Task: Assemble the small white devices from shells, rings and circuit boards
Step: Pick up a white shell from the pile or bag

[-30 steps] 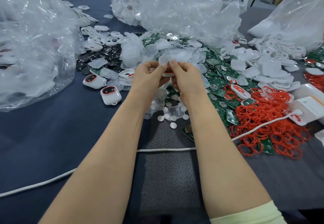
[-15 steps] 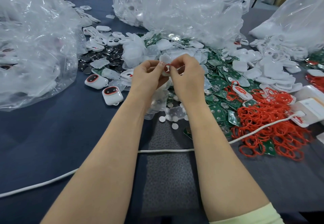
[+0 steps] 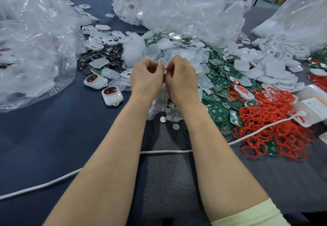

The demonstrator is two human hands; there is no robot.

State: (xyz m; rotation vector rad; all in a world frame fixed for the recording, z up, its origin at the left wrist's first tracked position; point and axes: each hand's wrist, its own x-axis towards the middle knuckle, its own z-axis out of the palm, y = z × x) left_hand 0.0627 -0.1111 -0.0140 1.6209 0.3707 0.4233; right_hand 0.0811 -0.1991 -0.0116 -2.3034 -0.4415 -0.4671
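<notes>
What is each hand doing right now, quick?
Left hand: fingers curled, pinching a small clear shell with a red ring.
Right hand: fingers pinching the same shell and ring.

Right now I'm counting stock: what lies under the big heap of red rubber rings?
Green circuit boards poke out from beneath the red rubber rings at the heap's edges; anything deeper is covered by the tangle.
</notes>
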